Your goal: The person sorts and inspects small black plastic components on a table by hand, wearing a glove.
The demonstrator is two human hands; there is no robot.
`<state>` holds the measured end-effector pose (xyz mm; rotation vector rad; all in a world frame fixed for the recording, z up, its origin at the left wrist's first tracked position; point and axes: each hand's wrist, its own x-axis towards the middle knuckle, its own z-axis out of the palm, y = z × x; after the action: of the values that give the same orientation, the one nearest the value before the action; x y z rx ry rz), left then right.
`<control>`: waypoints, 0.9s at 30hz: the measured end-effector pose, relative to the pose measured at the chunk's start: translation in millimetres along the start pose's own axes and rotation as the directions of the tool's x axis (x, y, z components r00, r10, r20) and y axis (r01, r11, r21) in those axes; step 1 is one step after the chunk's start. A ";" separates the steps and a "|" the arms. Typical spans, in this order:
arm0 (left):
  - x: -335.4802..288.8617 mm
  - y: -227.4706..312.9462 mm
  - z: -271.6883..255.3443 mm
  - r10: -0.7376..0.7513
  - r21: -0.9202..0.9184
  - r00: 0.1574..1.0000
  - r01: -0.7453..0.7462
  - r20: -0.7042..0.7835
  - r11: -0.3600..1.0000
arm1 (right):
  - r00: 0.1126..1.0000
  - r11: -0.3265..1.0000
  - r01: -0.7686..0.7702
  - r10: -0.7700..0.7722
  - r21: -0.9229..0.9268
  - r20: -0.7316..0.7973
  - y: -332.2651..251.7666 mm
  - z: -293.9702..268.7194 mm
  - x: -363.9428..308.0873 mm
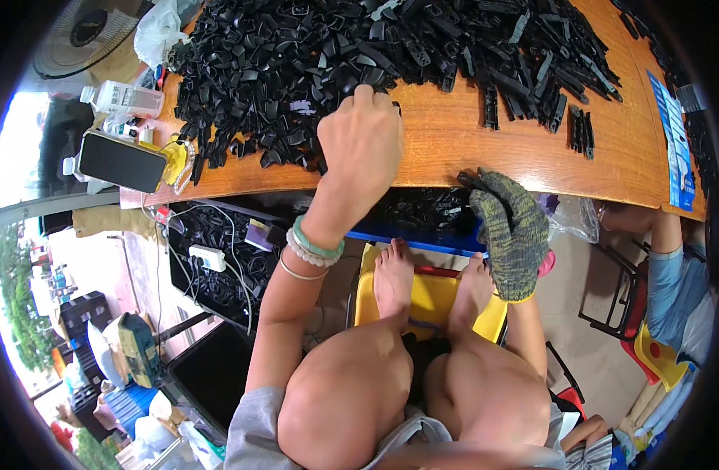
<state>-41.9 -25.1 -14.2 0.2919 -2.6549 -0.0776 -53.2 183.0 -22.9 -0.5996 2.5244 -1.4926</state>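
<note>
Head view showed a brown wooden table (445, 149) bearing a heap of small black plastic parts (250, 70) and, farther right on it, long black plastic strips (524, 63). At the table's left edge was a dark-screened phone (123, 160); at its right edge, a blue printed sheet (674, 141). The bare left hand (362, 133), knuckles up, blocked the heap's near edge above the table, fingers curled under, their hold hidden. Well apart, the right hand (512, 235), in a grey-yellow knit glove, bent inward at the table's near edge, its grip unclear.
</note>
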 end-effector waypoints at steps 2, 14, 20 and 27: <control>2.5 -0.9 4.0 0.016 0.004 1.000 -0.016 0.017 1.000 | 0.997 0.987 -0.069 0.072 0.143 -0.016 -1.3 4.3 0.2; -12.7 35.8 -12.4 -0.080 -0.824 0.828 0.533 0.554 -0.193 | 0.998 0.956 -0.044 0.056 0.289 -0.034 -20.2 1.8 -1.1; -17.5 45.6 -24.1 -0.153 -0.768 0.757 0.640 0.635 -0.024 | 0.989 0.984 0.101 -0.084 0.144 -0.118 -8.4 6.2 -3.7; -24.0 46.7 -11.3 -0.208 -0.857 0.864 0.492 0.459 0.154 | 0.989 0.948 -0.079 0.113 0.309 -0.094 -21.8 1.7 -0.2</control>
<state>-24.9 25.6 -10.0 0.4690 -2.0764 -1.9722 -46.7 172.4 -4.8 -0.3501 2.2891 -1.8733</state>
